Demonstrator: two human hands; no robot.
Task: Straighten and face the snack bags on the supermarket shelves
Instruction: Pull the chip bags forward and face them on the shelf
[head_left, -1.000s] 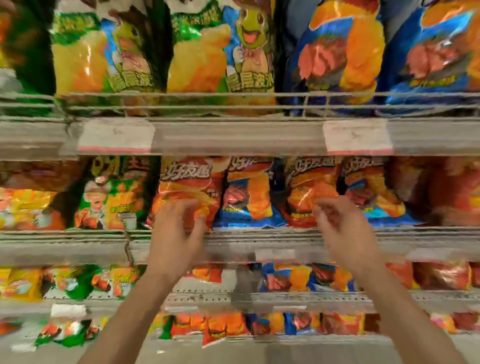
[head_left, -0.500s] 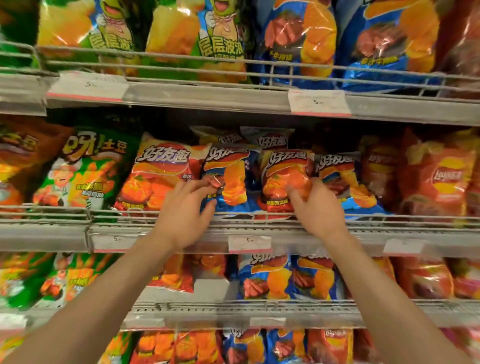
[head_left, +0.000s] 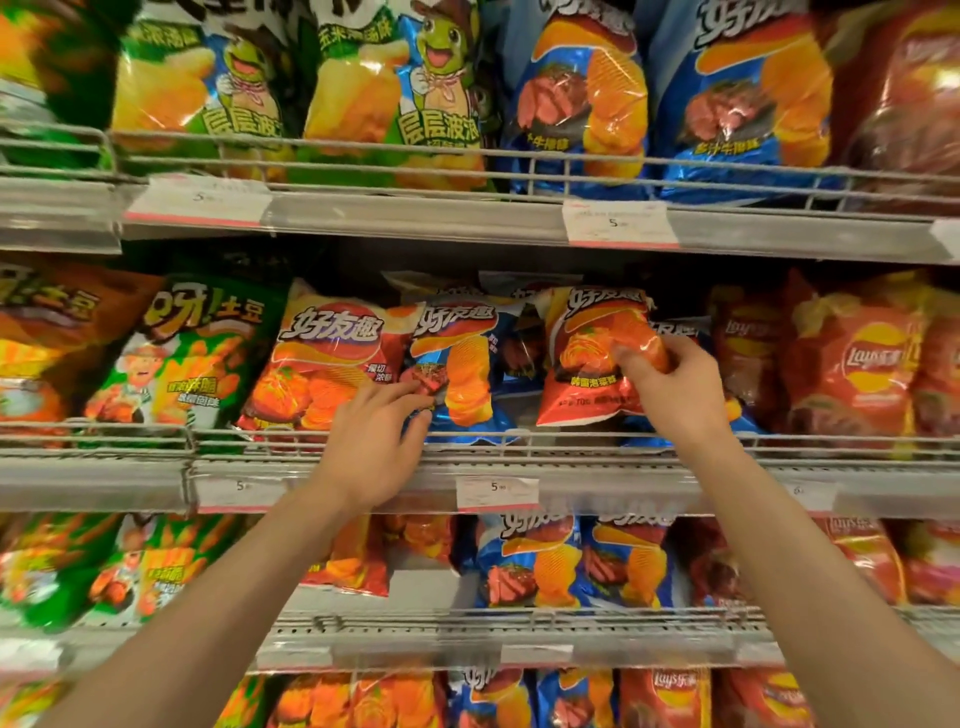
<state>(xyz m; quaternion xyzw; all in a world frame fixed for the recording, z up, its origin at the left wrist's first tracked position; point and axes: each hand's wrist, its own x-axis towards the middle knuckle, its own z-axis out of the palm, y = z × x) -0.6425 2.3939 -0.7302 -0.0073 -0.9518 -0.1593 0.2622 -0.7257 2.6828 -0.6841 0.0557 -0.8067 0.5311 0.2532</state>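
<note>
The snack bags, such as the red bag (head_left: 592, 358) and the blue bag (head_left: 462, 374), are glossy, crinkled plastic film that catches glare. The shelf rail (head_left: 571, 441) is matt grey wire metal, and its price tags (head_left: 496, 491) look like smooth paper behind clear plastic strips.

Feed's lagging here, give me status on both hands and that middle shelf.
Right hand grips red bag, lifted above the wire rail. Left hand fingers on blue bag. Nothing blocking.
</note>
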